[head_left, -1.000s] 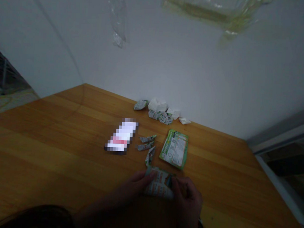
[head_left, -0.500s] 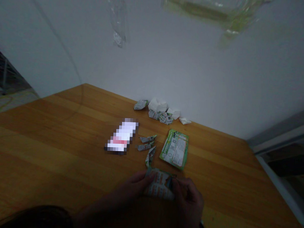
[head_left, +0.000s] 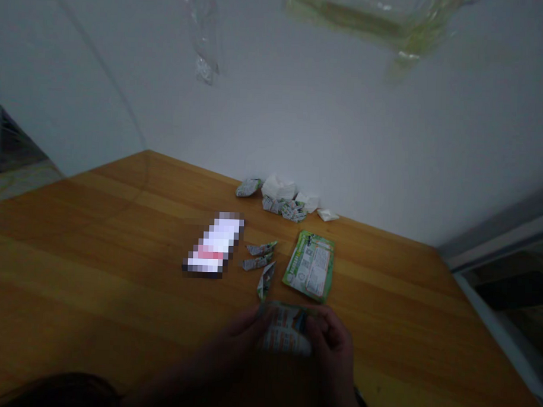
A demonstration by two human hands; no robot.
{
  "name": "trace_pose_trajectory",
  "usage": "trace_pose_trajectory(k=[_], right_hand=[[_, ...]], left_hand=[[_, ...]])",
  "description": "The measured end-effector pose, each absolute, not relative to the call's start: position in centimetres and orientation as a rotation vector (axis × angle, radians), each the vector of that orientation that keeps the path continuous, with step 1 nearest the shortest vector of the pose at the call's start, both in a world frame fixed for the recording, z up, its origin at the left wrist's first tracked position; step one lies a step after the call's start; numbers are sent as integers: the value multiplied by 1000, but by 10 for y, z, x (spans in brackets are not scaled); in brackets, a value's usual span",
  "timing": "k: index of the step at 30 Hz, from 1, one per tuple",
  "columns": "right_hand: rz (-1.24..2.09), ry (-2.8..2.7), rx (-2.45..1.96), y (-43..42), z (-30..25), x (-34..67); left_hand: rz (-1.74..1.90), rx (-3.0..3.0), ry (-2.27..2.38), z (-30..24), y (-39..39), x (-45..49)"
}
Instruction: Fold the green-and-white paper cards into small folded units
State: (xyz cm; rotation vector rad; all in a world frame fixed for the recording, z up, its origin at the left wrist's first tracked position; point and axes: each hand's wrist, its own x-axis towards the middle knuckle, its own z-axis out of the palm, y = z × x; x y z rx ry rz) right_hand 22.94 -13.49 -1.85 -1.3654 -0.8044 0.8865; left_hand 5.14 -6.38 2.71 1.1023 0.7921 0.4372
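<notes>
Between my two hands is a small printed packet point(head_left: 285, 334), pale with orange lettering and a green edge. My left hand point(head_left: 247, 330) pinches its left side, thumb on top. My right hand point(head_left: 333, 342) is closed on the packet's right side, near a dark blue patch at its upper right. Just beyond lie narrow folded wrapper strips point(head_left: 265, 279). A green and white pouch point(head_left: 311, 267) rests flat to their right, its printed side up. The dim light hides the fine detail of my fingers.
A phone point(head_left: 214, 243) with a lit, blurred screen lies left of the strips. Crumpled wrappers point(head_left: 293, 210) and white tissues point(head_left: 278, 188) sit along the wall point(head_left: 345, 129) at the back of the wooden table point(head_left: 119, 234). Clear plastic and yellowish tape hang on the wall.
My right hand has shifted slightly, its fingers now closer over the packet's upper right edge. The left hand keeps its hold. The whole view has moved a little.
</notes>
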Motion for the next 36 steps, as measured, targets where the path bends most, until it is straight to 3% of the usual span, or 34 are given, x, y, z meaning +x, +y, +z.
trace_pose_trajectory(k=[9, 24, 36], right_hand=[[815, -820, -1368, -141, -19, 223], [304, -1316, -1498, -140, -10, 237], [705, -1867, -1639, -138, 8, 247]], left_hand=[[444, 1105, 755, 21, -66, 51], [438, 1102, 765, 19, -66, 52], [263, 1362, 590, 26, -69, 50]])
